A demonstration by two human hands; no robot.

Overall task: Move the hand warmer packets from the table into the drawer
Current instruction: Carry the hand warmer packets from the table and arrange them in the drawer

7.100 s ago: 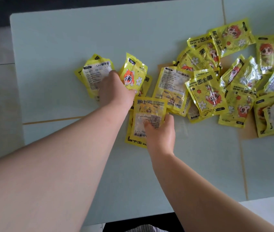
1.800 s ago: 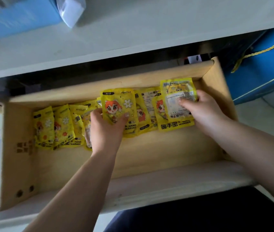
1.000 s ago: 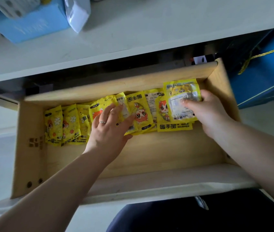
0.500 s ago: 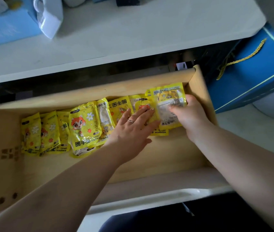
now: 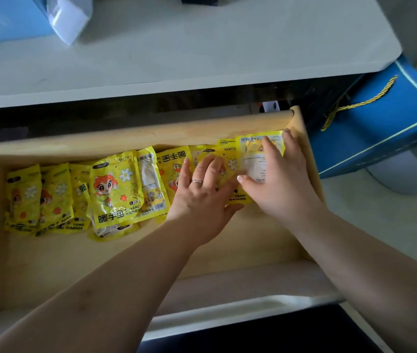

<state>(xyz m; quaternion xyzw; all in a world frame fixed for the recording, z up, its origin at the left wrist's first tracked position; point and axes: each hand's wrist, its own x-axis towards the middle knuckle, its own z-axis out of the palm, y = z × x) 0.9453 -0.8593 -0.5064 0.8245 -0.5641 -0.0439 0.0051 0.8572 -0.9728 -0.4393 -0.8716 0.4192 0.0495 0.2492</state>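
Note:
An open wooden drawer [image 5: 136, 253] holds a row of several yellow hand warmer packets [image 5: 115, 189] leaning along its back wall. My left hand [image 5: 202, 200], with a ring on one finger, lies flat with fingers spread on the packets right of the row's middle. My right hand [image 5: 283, 184] presses flat on the rightmost packet [image 5: 255, 159], which shows its printed back, in the drawer's back right corner. Neither hand grips a packet.
A white desktop [image 5: 176, 47] overhangs the drawer's back, with a blue box [image 5: 6, 16] and a white bag [image 5: 69, 16] on it. A blue gift bag with a gold cord [image 5: 385, 118] stands right of the drawer. The drawer's front half is bare wood.
My left hand let go of its packet in the row and slid right beside my right hand. My right hand pushed its packet into the back right corner and flattened on it.

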